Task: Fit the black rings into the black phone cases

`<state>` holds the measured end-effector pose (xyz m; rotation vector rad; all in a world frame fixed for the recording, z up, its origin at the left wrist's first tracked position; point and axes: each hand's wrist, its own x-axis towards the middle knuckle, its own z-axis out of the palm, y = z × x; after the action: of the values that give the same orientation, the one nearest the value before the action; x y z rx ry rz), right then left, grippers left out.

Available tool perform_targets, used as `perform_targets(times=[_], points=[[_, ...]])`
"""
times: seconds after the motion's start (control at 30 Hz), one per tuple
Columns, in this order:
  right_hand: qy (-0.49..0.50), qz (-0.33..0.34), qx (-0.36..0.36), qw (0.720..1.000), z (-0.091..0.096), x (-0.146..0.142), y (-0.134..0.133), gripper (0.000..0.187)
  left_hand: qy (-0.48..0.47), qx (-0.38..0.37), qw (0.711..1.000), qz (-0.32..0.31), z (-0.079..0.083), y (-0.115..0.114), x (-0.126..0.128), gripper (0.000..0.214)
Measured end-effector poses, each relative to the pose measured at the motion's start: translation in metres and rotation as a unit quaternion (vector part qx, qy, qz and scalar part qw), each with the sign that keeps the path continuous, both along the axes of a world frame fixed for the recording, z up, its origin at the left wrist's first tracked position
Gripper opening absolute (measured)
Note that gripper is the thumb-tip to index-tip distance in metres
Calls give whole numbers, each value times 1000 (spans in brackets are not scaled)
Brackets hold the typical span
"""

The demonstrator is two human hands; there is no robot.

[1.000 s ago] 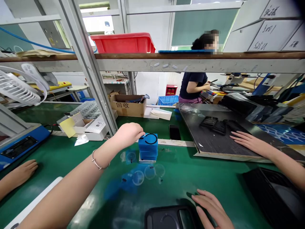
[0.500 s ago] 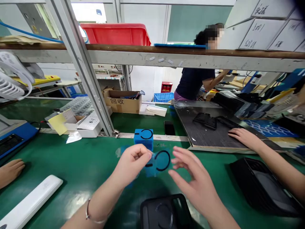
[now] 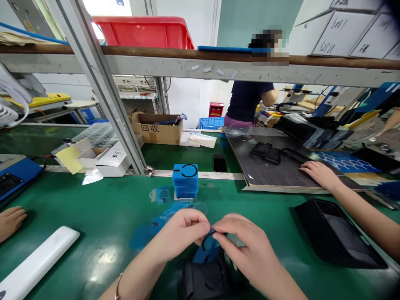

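Observation:
My left hand (image 3: 183,231) and my right hand (image 3: 246,246) meet low in the middle, both pinching one blue film sheet with a black ring (image 3: 206,249). They hold it just above a black phone case (image 3: 210,280) lying on the green mat. Behind them stands a blue stack of the same ring sheets (image 3: 185,180). Peeled clear and blue liners (image 3: 162,213) lie scattered between the stack and my hands.
A co-worker's hand (image 3: 318,174) rests on a dark board (image 3: 275,175) at the right, with a black tray (image 3: 336,235) in front. Another person's hand (image 3: 11,221) lies at the left edge beside a white bar (image 3: 37,260). A slanted metal post (image 3: 103,96) rises left of centre.
My left hand took a blue ring sheet off the stack and brought it toward me. My right hand left the phone case and joined it on the sheet, now lowered over the case.

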<state>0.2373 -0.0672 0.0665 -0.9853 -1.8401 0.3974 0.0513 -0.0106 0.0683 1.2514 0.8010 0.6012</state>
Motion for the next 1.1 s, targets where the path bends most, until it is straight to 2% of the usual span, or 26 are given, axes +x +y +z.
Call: perform_targets(times=[0.1, 0.23, 0.3, 0.4, 0.47, 0.57, 0.67, 0.73, 0.8, 0.83, 0.87, 0.93, 0.97, 1.1], points=[[-64, 25, 43, 997, 0, 3, 0, 23, 32, 30, 999, 4, 0, -2, 6, 33], [-142, 10, 110, 984, -2, 5, 0, 34, 32, 59, 998, 10, -2, -10, 10, 42], [-171, 2, 139, 976, -1, 6, -1, 32, 42, 62, 997, 5, -8, -10, 9, 47], [-181, -9, 137, 974, -1, 10, -6, 24, 163, 167, 971, 50, -25, 2, 0, 48], [-142, -5, 94, 985, -5, 18, -12, 18, 241, 238, 935, 106, -42, 19, -14, 45], [-38, -22, -20, 999, -20, 33, -23, 12, 316, 284, 892, 156, -66, 44, -43, 34], [15, -66, -176, 982, -43, 45, -34, 14, 365, 329, 856, 161, -76, 47, -67, 25], [16, -90, -275, 957, -58, 48, -40, 19, 367, 355, 848, 141, -73, 31, -71, 26], [30, -115, -346, 931, -71, 49, -44, 24, 352, 385, 850, 70, -66, 4, -65, 29], [50, -129, -366, 920, -76, 49, -46, 28, 341, 404, 849, 7, -64, -10, -60, 38], [79, -141, -374, 913, -80, 49, -47, 32, 333, 418, 843, -61, -62, -24, -54, 58], [154, -159, -367, 904, -85, 51, -46, 34, 330, 425, 830, -143, -65, -45, -41, 88], [191, -166, -359, 898, -88, 53, -45, 34, 333, 419, 829, -160, -67, -52, -36, 93], [312, -198, -354, 859, -94, 59, -41, 39, 332, 394, 843, -153, -79, -58, -25, 82]])
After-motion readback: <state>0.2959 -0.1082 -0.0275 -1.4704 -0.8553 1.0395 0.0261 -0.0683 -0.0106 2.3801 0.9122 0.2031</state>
